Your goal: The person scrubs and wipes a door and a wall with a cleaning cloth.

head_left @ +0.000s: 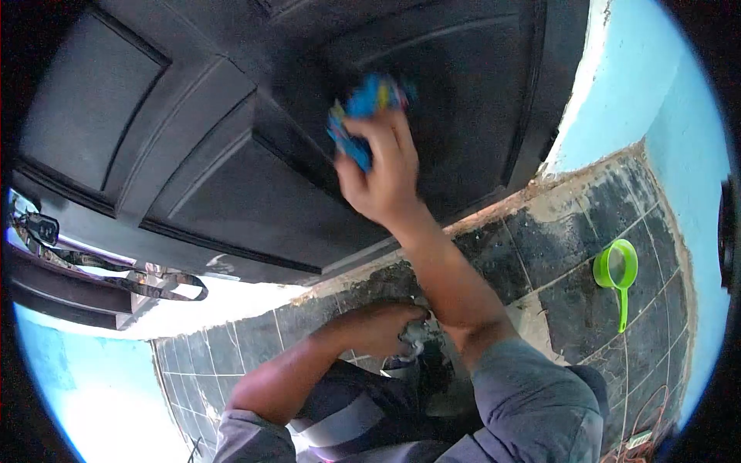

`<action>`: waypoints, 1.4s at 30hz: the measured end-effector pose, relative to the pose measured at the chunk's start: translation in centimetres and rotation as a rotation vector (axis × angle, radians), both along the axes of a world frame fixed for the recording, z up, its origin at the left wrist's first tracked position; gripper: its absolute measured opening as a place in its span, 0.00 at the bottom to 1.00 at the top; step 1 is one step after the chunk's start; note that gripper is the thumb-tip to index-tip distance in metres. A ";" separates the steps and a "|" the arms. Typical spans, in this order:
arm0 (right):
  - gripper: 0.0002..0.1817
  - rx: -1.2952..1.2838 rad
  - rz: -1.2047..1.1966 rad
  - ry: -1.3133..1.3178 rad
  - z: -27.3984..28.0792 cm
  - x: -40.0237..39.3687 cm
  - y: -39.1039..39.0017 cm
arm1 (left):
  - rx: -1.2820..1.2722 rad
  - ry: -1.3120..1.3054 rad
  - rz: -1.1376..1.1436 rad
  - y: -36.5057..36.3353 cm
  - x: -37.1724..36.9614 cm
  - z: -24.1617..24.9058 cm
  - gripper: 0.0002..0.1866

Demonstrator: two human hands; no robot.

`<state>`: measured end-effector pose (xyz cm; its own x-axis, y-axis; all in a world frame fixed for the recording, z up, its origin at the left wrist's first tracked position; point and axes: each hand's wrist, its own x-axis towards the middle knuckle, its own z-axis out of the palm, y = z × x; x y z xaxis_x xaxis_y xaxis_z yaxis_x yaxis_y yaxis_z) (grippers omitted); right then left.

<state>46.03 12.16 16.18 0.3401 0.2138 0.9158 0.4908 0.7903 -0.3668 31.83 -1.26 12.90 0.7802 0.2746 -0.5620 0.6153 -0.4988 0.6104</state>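
My right hand is stretched forward and closed on a crumpled blue cloth with yellow and red patches. The cloth, smeared by motion, is at the panelled face of a dark door. Close to my body, my left hand is bent inward with its fingers curled. Beside those fingers shows a whitish, partly see-through thing, which I cannot make out clearly.
A lime-green dipper with a long handle rests on the dark floor tiles to the right. Light blue walls border the floor. A strap hangs at the door's left edge. An orange cord lies at lower right.
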 end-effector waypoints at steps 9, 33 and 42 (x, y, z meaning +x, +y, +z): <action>0.21 -0.090 -0.105 0.130 -9.0 -1.3 0.1 | 0.114 0.051 -0.048 0.2 -1.2 -0.6 0.37; 0.28 -0.189 -0.243 -0.573 -16.4 -3.1 0.1 | 0.074 0.115 -0.034 -0.4 -1.1 2.0 0.36; 0.24 -0.214 -0.242 -0.551 -22.2 -2.9 -0.6 | 0.036 -0.065 -0.039 -1.9 -1.8 2.1 0.34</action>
